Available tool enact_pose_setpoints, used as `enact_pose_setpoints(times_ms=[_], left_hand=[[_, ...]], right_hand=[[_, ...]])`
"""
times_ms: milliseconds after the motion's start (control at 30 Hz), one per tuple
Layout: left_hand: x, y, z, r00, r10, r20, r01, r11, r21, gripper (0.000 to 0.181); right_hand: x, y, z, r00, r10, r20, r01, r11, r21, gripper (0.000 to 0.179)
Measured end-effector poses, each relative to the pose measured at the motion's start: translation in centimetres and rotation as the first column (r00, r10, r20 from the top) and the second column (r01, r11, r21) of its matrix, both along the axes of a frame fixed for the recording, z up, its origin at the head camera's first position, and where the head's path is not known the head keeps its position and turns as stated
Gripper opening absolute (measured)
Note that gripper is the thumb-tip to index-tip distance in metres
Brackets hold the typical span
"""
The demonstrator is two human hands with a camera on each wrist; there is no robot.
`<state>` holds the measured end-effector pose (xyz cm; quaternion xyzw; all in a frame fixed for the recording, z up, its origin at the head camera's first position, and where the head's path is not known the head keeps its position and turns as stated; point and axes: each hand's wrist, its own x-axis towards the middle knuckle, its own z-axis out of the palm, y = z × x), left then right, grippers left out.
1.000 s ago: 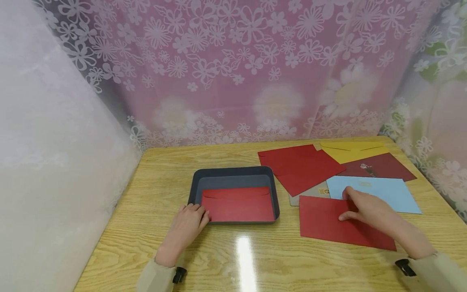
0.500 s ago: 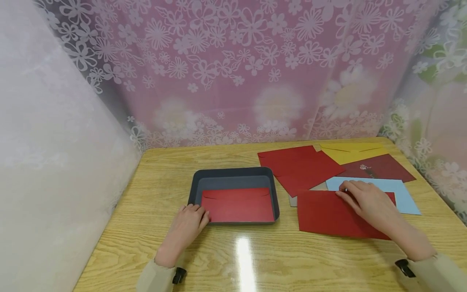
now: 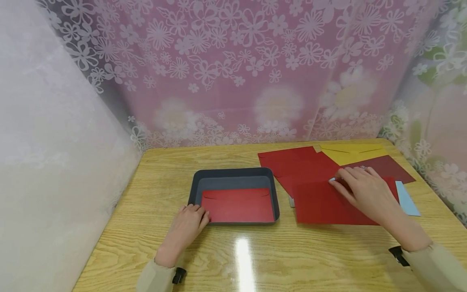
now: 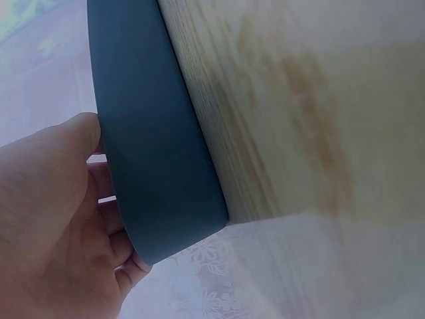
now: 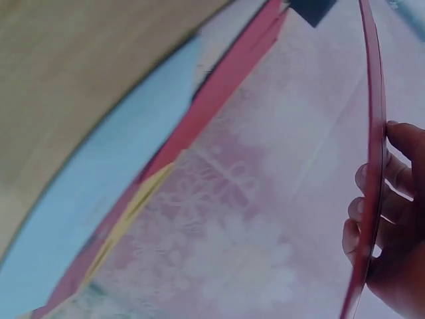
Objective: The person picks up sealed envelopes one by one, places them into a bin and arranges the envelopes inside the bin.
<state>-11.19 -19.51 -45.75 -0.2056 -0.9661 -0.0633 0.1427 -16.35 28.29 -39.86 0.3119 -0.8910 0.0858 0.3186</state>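
My left hand [image 3: 187,227] grips the near left corner of a dark grey rectangular tray [image 3: 233,173]. In the left wrist view, the thumb lies outside the tray wall [image 4: 156,153] and the fingers hook over its rim. A red envelope [image 3: 237,206] with a flap lies flat inside the tray. On the right, my right hand [image 3: 366,194] pinches the top edge of another red envelope [image 3: 324,207], thumb on one side and fingers on the other. In the right wrist view this envelope [image 5: 376,80] is seen edge-on, apart from the pile.
Behind the held envelope lie a larger red envelope [image 3: 299,164], a yellow envelope [image 3: 355,152], a maroon envelope [image 3: 390,168] and a light blue envelope [image 3: 408,202]. A sliver of a grey item [image 3: 291,201] shows. A flowered curtain [image 3: 226,81] hangs behind the wooden table [image 3: 164,170].
The right hand has taken hold of the red envelope's top edge and lifted it up off the table, tilting it upright over the light blue envelope. The left hand and tray have stayed put.
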Motion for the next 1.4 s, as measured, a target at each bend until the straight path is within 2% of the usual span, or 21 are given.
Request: enact_pose_setpoints(times_ms=[267,400,467,767,967,1167,1400], left_hand=[[0.0,0.0,0.0,1.000,-0.006,-0.008,0.006,1.000,0.005,0.039],[0.0,-0.1,-0.1,1.000,-0.006,-0.012,0.006,1.000,0.008,0.040],[0.0,-0.1,-0.1,1.000,-0.004,-0.009,0.004,1.000,0.005,0.039],[-0.1,-0.2,-0.2,1.000,0.002,-0.001,-0.002,1.000,-0.012,0.039],[-0.1,-0.1,-0.3,1.000,-0.006,-0.026,0.006,1.000,-0.003,0.039],[-0.1,-0.1,-0.3,0.999,-0.004,-0.032,0.004,1.000,0.002,0.039],[0.0,0.0,-0.1,1.000,-0.002,-0.021,0.002,1.000,0.003,0.039]], right_hand=[[-0.6,-2.8,2.3,0.999,-0.004,-0.048,0.002,0.999,-0.046,0.060],[-1.1,-4.5,3.0,1.000,-0.001,-0.019,0.000,0.995,-0.098,0.029],[-1.4,-5.4,3.2,1.000,0.004,-0.002,-0.004,0.992,-0.127,0.021],[-2.9,-10.3,4.0,0.995,0.098,0.001,-0.096,0.971,-0.217,0.023],[-3.1,-13.6,3.9,0.989,0.143,0.044,-0.130,0.966,-0.222,0.022],[-3.3,-16.3,3.2,0.972,0.224,0.077,-0.201,0.952,-0.233,0.024],[-3.3,-18.9,2.2,0.953,0.268,0.145,-0.220,0.934,-0.281,0.026]])
